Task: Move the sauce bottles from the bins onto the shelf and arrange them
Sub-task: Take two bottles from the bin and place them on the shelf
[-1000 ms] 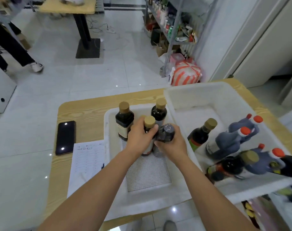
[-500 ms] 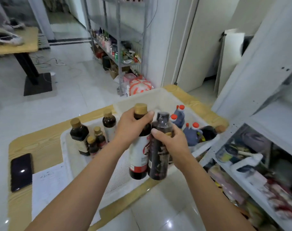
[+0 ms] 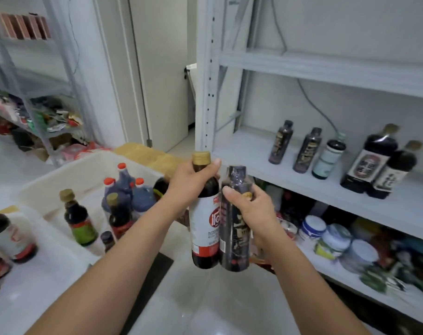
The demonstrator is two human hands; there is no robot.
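My left hand [image 3: 190,183] grips the neck of a dark sauce bottle with a gold cap and a white-and-red label [image 3: 205,221]. My right hand [image 3: 250,205] grips a dark bottle with a black wrapped cap [image 3: 235,234]. Both bottles hang upright side by side, touching, in mid-air in front of the white shelf [image 3: 302,180]. Several dark sauce bottles [image 3: 368,163] stand in a row on that shelf to the right. The white bins [image 3: 68,182] at the left hold more bottles, some with red caps [image 3: 123,187].
The shelf post [image 3: 207,93] rises just behind my hands. Jars and tubs [image 3: 336,240] crowd the lower shelf level. A second metal rack [image 3: 36,112] with clutter stands at the far left, beside a white door [image 3: 162,68]. Tiled floor lies below my arms.
My view has swung right from the bins to the shelf. Both hands carried their bottles up and out of the bin, towards the shelf.
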